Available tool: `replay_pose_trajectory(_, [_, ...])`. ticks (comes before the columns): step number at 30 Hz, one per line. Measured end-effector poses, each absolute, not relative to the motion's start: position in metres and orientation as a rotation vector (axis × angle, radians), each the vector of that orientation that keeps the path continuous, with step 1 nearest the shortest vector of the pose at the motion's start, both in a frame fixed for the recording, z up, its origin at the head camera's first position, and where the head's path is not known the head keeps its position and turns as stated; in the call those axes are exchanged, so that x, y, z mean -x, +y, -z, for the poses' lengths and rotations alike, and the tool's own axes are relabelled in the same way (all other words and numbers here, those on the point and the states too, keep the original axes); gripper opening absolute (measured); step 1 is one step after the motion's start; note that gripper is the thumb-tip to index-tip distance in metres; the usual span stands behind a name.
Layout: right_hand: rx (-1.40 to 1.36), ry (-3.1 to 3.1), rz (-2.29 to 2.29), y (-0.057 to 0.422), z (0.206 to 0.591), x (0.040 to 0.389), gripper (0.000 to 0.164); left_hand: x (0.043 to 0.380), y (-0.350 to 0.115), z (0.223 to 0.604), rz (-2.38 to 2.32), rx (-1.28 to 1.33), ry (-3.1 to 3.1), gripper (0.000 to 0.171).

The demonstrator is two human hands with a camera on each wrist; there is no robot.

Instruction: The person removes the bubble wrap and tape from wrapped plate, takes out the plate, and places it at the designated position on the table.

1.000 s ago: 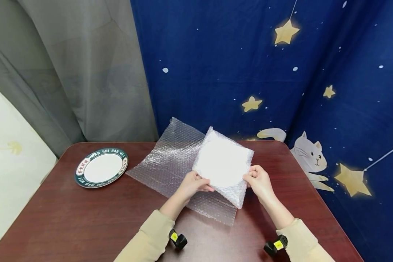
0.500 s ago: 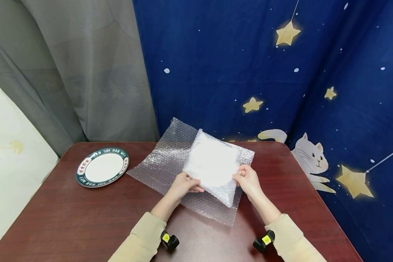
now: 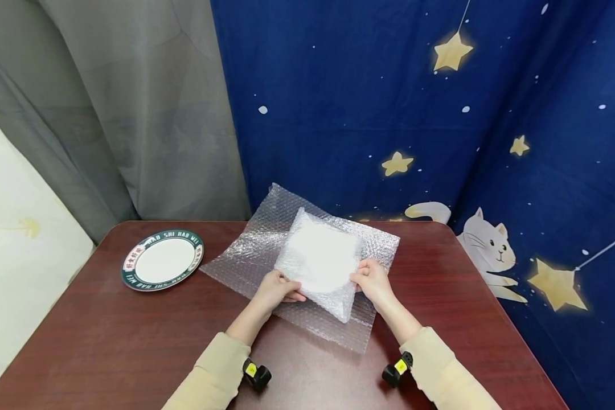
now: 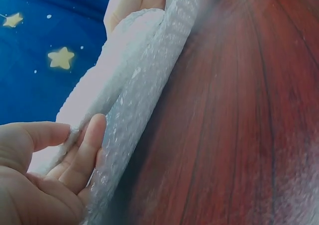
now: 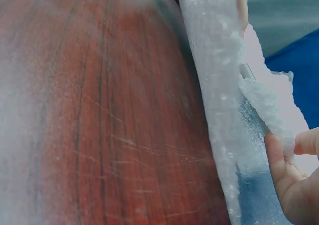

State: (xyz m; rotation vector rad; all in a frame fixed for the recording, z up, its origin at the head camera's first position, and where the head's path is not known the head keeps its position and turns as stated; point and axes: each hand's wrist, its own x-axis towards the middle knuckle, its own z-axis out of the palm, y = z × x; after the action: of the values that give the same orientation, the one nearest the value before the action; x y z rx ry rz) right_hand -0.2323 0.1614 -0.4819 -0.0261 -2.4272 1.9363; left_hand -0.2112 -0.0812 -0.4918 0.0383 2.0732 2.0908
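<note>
In the head view, a squarish packet in bubble wrap (image 3: pixel 320 256) is held tilted over a flat sheet of clear bubble wrap (image 3: pixel 243 259). A bright white, partly round shape shows through its wrapping; glare hides the details. My left hand (image 3: pixel 277 289) pinches the near left edge, thumb on top and fingers beneath. On the near right edge, my right hand (image 3: pixel 375 283) pinches in the same way. The left wrist view shows the left thumb and fingers (image 4: pixel 89 152) gripping the packet's edge (image 4: pixel 107 80). Close up in the right wrist view, the right hand (image 5: pixel 296 180) grips folded wrap (image 5: pixel 271 103).
A round plate (image 3: pixel 166 261) with a dark green lettered rim lies at the left back of the reddish-brown wooden table (image 3: pixel 451 307). Behind the table hang a grey curtain (image 3: pixel 179 114) and a blue curtain (image 3: pixel 328 114) with stars and a cat.
Both hands have moved the packet to the left and slightly lower, over the middle of the bubble wrap sheet. More of the sheet's right side now shows. The plate stays in place.
</note>
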Motion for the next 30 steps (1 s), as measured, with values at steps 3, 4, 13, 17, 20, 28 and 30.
replay_pose_trajectory(3, [0.031,-2.442,-1.918,0.158,0.485,0.236,0.022,0.213,-0.083,0.492,-2.090,-0.027,2.077,0.017])
replay_pose_trajectory(4, [0.040,-2.444,-1.916,0.157,0.486,0.237,0.021,0.213,-0.084,0.492,-2.090,-0.022,2.078,0.017])
replay_pose_trajectory(13, [0.066,-2.467,-1.927,0.152,0.490,0.246,0.020,0.220,-0.088,0.492,-2.041,0.074,2.174,0.026])
replay_pose_trajectory(17, [0.083,-2.493,-1.925,0.151,0.492,0.249,0.020,0.223,-0.089,0.491,-2.009,0.081,2.263,0.024])
replay_pose_trajectory(20, [0.078,-2.536,-1.889,0.149,0.492,0.251,0.020,0.224,-0.091,0.489,-1.972,0.087,2.354,0.025])
replay_pose_trajectory(28, [0.051,-2.620,-1.815,0.145,0.493,0.255,0.018,0.225,-0.096,0.487,-1.798,0.133,2.556,0.027])
replay_pose_trajectory(30, [0.048,-2.634,-1.806,0.145,0.494,0.256,0.018,0.226,-0.098,0.488,-1.763,0.137,2.583,0.027])
